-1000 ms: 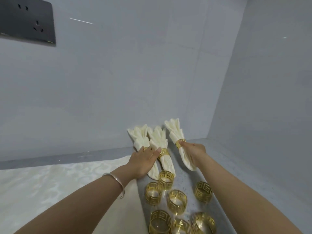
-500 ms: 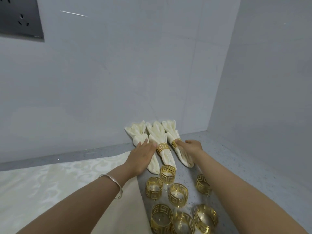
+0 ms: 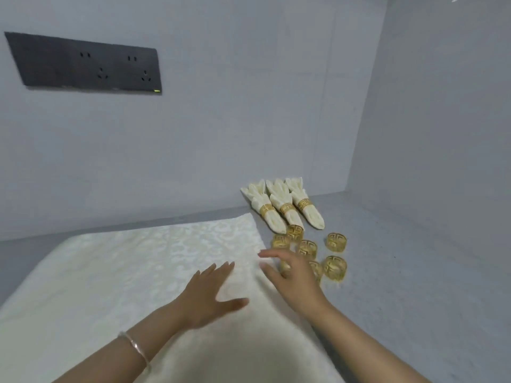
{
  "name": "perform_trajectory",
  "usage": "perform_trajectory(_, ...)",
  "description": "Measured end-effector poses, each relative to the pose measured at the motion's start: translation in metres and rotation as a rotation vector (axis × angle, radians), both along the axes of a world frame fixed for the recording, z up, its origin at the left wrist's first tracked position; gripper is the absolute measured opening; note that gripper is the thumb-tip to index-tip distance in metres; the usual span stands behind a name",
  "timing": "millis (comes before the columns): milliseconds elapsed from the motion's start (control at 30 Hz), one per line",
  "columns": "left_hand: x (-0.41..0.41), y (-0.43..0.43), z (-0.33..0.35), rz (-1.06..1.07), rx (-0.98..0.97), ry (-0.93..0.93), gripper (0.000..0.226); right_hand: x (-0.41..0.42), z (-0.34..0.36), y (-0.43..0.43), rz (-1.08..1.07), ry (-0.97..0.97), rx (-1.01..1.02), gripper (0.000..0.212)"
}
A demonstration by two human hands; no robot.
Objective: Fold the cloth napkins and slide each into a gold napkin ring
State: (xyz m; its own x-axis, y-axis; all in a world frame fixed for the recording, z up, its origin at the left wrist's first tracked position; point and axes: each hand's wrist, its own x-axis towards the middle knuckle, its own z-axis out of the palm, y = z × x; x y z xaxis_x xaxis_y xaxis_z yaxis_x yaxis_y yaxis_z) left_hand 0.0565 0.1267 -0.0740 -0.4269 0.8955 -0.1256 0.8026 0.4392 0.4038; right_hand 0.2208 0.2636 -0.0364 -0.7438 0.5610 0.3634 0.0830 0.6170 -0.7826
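Three folded cream napkins (image 3: 284,207) lie side by side against the back wall, each held in a gold ring. Several loose gold napkin rings (image 3: 336,241) stand on the grey counter just in front of them. A large cream patterned cloth (image 3: 124,272) is spread flat to the left. My left hand (image 3: 211,293) hovers over the cloth's right part with fingers spread, holding nothing. My right hand (image 3: 290,275) is over the cloth's right edge, fingers extended and empty, and it hides some of the rings.
A dark socket panel (image 3: 85,64) is set in the back wall at upper left. A side wall (image 3: 442,134) closes the counter on the right. Bare speckled grey counter (image 3: 414,286) stretches to the right of the rings.
Both hands have let go of the ringed napkins and pulled back toward me, over the spread cloth. The view has swung left, bringing the socket panel and more cloth into sight.
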Motion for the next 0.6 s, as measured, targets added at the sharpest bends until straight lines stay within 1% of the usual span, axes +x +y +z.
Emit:
perform_trajectory(100, 0.015, -0.063, -0.006, -0.020, -0.019, 0.099, 0.114, 0.014, -0.028, -0.045, 0.070, -0.125, -0.052, 0.021)
perform_trajectory(200, 0.030, -0.120, -0.007, -0.001, -0.021, 0.112, 0.111, 0.029, -0.047, -0.083, 0.116, -0.212, -0.060, 0.029)
perform_trajectory(333, 0.051, -0.183, -0.008, 0.018, -0.033, 0.133, 0.094, 0.056, -0.054, -0.118, 0.225, -0.348, 0.164, 0.043)
perform_trajectory(467, 0.069, -0.220, -0.007, -0.003, -0.038, 0.123, 0.087, 0.081, -0.052, -0.140, 0.373, -0.402, 0.248, 0.054)
perform_trajectory(533, 0.076, -0.231, -0.006, -0.026, -0.030, 0.102, 0.087, 0.089, -0.048, -0.147, 0.393, -0.413, 0.298, 0.054)
perform_trajectory(600, 0.080, -0.237, -0.006, -0.033, -0.004, 0.084, 0.084, 0.094, -0.044, -0.151, 0.389, -0.418, 0.366, 0.049)
